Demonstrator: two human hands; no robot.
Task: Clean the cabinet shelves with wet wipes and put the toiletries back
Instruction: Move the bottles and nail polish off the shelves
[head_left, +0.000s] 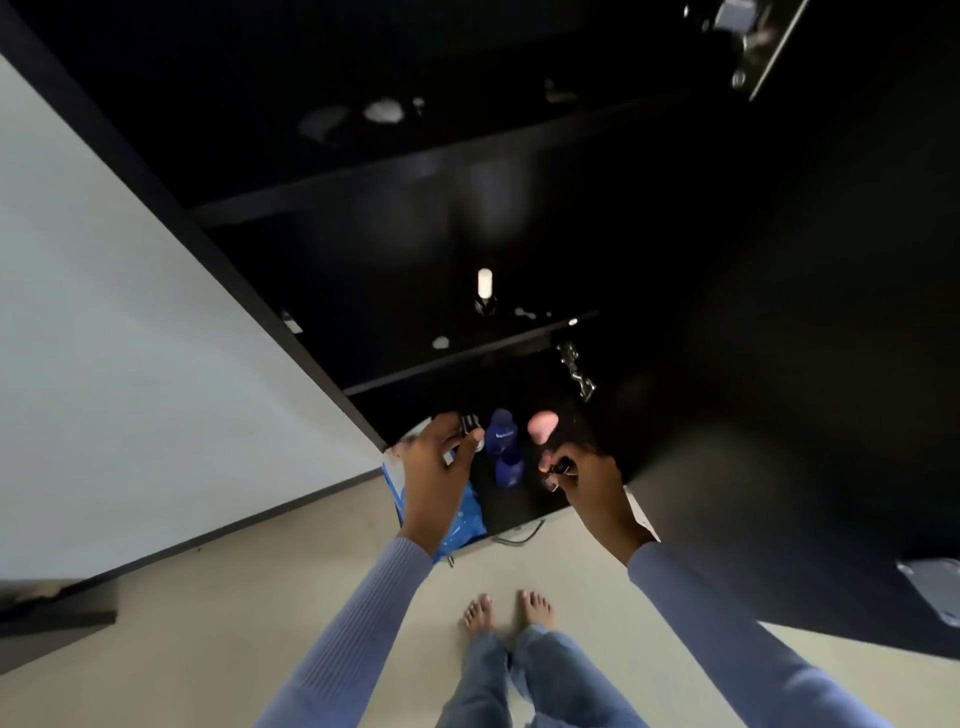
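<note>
Two blue bottles stand upright on the black cabinet's bottom shelf between the hands, one before the other; the rear one has white lettering too blurred to read. Just beside them the left hand is closed around a small dark-capped item. The right hand pinches a small dark object below a pink round thing.

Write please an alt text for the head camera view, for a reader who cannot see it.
Seen from above, a person's left hand and right hand each hold a small dark item at the lowest shelf of an open black cabinet, beside a blue bottle and a pink object. Bare feet stand on the pale floor below.
</note>
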